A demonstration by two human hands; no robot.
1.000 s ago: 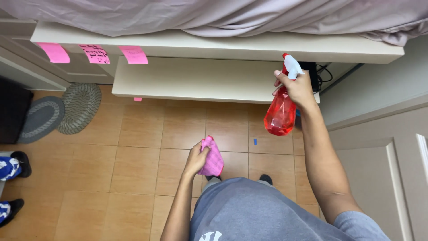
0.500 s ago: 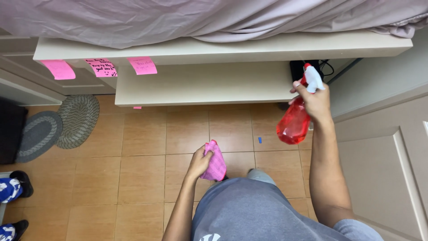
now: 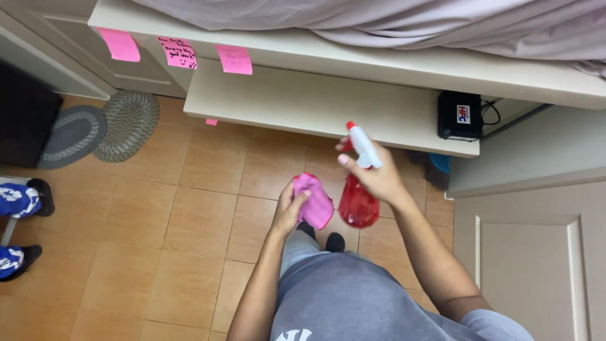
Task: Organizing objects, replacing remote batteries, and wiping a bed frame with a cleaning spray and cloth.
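Pink cloth [image 3: 314, 201] in left hand [image 3: 289, 207], spray bottle [image 3: 358, 183] in right hand [image 3: 376, 175]

A pink cloth [image 3: 312, 201], bunched and hanging loose, sits just left of a red spray bottle [image 3: 357, 189] with a white trigger head, upright above the tiled floor.

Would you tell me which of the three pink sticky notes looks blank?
The leftmost pink sticky note looks blank; the middle note carries dark handwriting, and the right note shows faint writing.

Sticky-note [image 3: 177, 52] writing too small; blue-white shoes [image 3: 17, 199] cut off left.
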